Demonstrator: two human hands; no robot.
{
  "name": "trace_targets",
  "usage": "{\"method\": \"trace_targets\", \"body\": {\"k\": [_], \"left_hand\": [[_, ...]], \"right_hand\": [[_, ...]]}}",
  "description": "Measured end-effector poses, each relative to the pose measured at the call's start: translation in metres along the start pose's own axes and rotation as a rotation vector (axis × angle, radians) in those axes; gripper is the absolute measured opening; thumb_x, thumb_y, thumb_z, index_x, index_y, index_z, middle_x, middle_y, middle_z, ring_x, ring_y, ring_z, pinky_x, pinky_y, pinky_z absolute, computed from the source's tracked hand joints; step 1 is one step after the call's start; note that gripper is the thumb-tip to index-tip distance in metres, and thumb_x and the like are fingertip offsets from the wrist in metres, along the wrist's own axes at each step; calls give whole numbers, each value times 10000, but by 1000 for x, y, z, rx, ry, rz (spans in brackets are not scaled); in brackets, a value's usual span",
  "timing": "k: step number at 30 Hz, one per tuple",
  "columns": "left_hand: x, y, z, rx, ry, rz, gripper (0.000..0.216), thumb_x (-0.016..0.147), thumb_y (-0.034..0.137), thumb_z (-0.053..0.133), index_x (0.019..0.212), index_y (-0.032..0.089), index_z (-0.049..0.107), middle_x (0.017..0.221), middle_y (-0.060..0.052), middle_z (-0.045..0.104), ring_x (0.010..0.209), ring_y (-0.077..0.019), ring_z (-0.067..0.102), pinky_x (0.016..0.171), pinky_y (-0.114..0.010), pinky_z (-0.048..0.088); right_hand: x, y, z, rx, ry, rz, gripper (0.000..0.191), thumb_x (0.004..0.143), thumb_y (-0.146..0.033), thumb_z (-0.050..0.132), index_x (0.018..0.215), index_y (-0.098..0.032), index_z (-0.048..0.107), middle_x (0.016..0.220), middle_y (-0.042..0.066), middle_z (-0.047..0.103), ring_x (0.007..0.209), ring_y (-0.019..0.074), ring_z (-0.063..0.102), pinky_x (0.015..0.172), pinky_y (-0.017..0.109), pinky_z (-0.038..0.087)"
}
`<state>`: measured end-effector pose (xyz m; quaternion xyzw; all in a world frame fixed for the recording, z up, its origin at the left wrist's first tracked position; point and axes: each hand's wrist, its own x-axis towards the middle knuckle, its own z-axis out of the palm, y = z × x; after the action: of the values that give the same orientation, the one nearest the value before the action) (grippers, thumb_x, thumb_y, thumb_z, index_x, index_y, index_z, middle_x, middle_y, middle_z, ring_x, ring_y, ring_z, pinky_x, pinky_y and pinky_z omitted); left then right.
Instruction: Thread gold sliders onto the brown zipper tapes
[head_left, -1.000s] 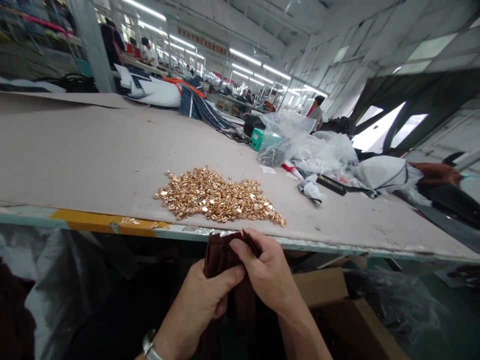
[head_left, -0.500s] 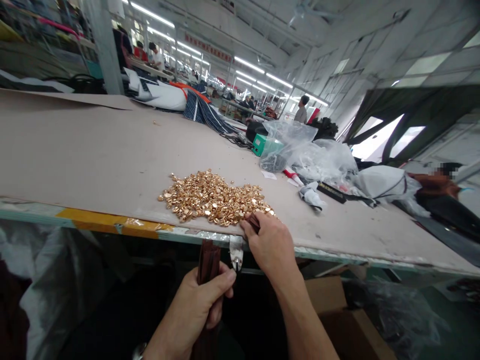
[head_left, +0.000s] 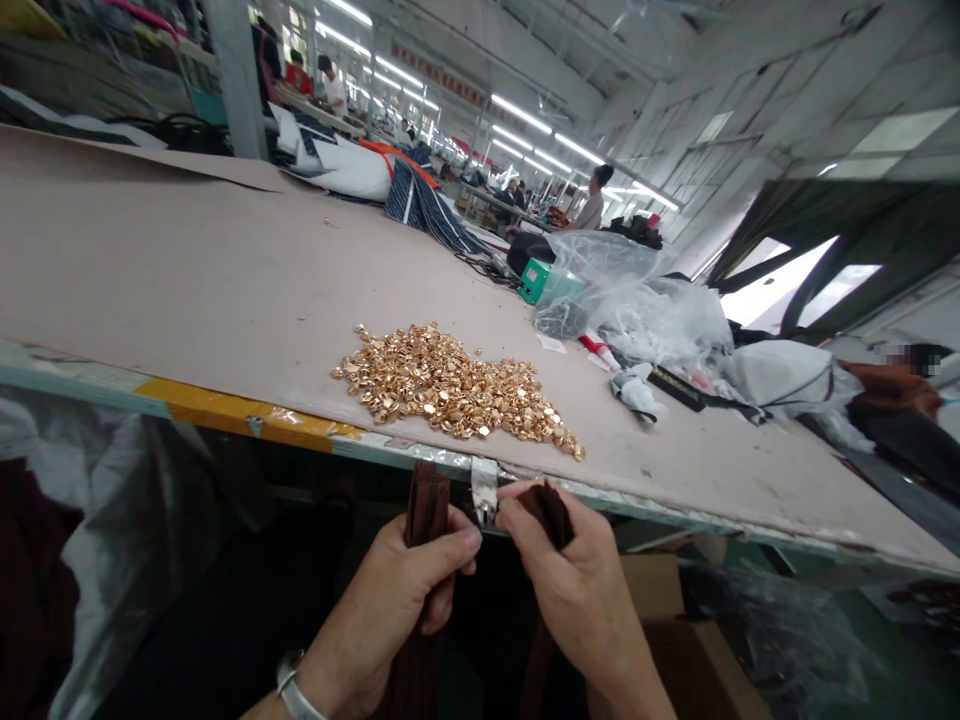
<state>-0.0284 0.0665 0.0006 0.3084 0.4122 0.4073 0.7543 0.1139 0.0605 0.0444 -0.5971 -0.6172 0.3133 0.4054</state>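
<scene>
A bundle of dark brown strips is clasped upright in the left hand, the ends poking up past the thumb, the lengths hanging below. Across a narrow gap, a brown fabric piece is gripped by the right hand, bunched between thumb and fingers. Between the hands, a pale tab is seen at the surface's front edge, and just beyond, small gold-coloured metal fittings are heaped.
</scene>
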Motion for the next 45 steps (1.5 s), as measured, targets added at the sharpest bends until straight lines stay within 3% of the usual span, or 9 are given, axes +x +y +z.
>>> {"method": "trace_targets", "body": {"k": [5, 21, 25, 27, 31, 34, 36, 39, 45], "left_hand": [[-2, 0, -2, -11, 8, -6, 132, 734, 279, 639, 695, 176, 567, 429, 94, 376, 371, -46, 286, 382, -188, 202], [-3, 0, -4, 124, 40, 28, 191, 703, 322, 689, 675, 174, 571, 508, 72, 466, 373, -51, 328, 368, -186, 244], [-3, -6, -4, 186, 34, 170, 151, 673, 275, 737, 703, 163, 640, 676, -4, 633, 602, -138, 550, 561, -224, 449], [-3, -9, -3, 210, -2, 210, 152, 675, 236, 737, 795, 167, 673, 775, -26, 678, 746, -192, 604, 667, -259, 489], [-5, -8, 1, 184, -12, 188, 247, 628, 167, 770, 862, 178, 691, 810, -16, 702, 821, -203, 626, 748, -260, 491], [-7, -5, 4, 122, -30, 103, 217, 604, 228, 802, 772, 170, 678, 642, 17, 647, 611, -134, 578, 587, -210, 464], [-8, -4, 4, 65, 45, 41, 239, 640, 348, 778, 724, 171, 642, 534, 43, 572, 478, -97, 498, 464, -188, 398], [-7, -4, 1, 5, 184, -7, 324, 708, 482, 695, 681, 175, 593, 529, 31, 564, 469, -104, 495, 437, -191, 383], [-8, -5, -2, 169, 114, 125, 322, 698, 472, 718, 793, 173, 644, 480, 74, 421, 440, -60, 333, 411, -167, 271]], "right_hand": [[-16, 8, 17, 199, -35, 140, 265, 883, -414, 548, 784, -172, 594, 592, -48, 480, 494, 84, 355, 472, 217, 312], [-6, 14, 28, 59, 166, -52, 148, 862, -326, 571, 830, -182, 587, 651, -24, 544, 594, 119, 482, 563, 220, 399], [-19, 6, 26, 141, 61, 36, 188, 718, -316, 725, 794, -181, 619, 530, -75, 407, 480, 87, 334, 437, 210, 282], [-24, 4, 27, 132, 32, 49, 191, 676, -286, 756, 778, -178, 635, 543, -69, 435, 485, 83, 334, 440, 211, 280], [-26, 7, 26, 170, 51, 83, 135, 775, -285, 662, 716, -168, 632, 598, -32, 512, 555, 104, 421, 522, 224, 358], [-25, 15, 22, 321, 62, 139, 208, 790, -327, 657, 674, -167, 595, 561, -46, 464, 524, 92, 389, 498, 218, 348], [-25, 20, 20, 455, 78, 198, 242, 787, -374, 669, 689, -170, 583, 510, -71, 402, 458, 71, 317, 435, 206, 294], [-25, 25, 17, 581, 82, 281, 254, 765, -402, 691, 734, -161, 618, 479, -84, 374, 414, 55, 264, 393, 198, 231], [-26, 27, 16, 454, 36, 233, 186, 753, -342, 700, 740, -159, 672, 518, -60, 450, 434, 65, 318, 409, 207, 275]]}}
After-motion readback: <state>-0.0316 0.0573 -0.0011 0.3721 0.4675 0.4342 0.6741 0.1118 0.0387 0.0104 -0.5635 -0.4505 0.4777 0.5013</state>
